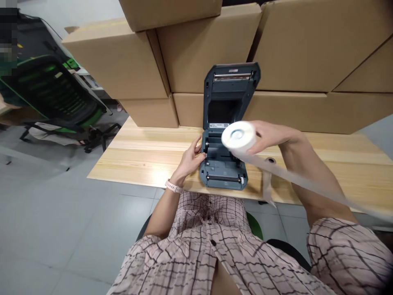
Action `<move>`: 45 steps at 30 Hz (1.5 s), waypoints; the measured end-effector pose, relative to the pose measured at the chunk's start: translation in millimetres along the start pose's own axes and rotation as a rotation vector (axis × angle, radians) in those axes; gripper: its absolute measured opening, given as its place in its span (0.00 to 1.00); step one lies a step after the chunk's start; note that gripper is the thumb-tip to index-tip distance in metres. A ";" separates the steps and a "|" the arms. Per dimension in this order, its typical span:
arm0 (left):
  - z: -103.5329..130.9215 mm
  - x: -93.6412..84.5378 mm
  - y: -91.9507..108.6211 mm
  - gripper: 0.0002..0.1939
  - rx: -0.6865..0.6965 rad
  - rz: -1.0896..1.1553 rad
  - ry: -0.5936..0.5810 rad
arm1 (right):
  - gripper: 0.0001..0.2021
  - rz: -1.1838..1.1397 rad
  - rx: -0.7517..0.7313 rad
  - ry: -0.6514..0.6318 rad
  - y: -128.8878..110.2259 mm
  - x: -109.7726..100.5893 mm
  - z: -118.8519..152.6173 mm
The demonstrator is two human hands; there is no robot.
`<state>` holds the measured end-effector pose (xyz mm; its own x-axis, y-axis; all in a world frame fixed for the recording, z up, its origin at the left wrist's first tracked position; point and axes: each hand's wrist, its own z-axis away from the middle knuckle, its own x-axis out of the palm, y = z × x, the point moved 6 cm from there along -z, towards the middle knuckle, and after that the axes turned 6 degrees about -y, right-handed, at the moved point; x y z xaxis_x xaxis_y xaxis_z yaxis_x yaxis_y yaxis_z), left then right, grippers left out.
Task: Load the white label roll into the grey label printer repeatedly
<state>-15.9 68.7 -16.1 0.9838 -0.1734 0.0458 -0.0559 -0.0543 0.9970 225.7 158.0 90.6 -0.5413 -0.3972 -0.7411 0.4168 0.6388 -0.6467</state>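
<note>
A dark grey printer (225, 168) stands on the wooden table with its lid (230, 88) raised. Over the right part of its open bay, my right hand (272, 137) is closed on a white paper roll (238, 135), and a long strip (294, 178) trails from the roll to the right edge of the view. My left hand (192, 159) rests against the printer's left side, its fingers apart at the rim of the bay. Beside the printer on the right lies a small roll core (270, 161) with a strip hanging over the table's front edge.
Cardboard boxes (208, 49) are stacked along the back of the wooden table (138, 157). At the left, an office chair (55, 90) stands on the tiled floor, with another person partly visible near it.
</note>
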 end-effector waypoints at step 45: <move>5.9 10.0 -0.8 0.33 0.111 -0.069 0.066 | 0.40 0.479 0.004 -0.026 -102.3 152.9 90.8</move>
<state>-7.0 61.2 -16.8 0.9948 -0.1008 -0.0150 -0.0026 -0.1724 0.9850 166.6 -27.9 27.1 -0.2689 -0.0752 -0.9602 0.6175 0.7516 -0.2318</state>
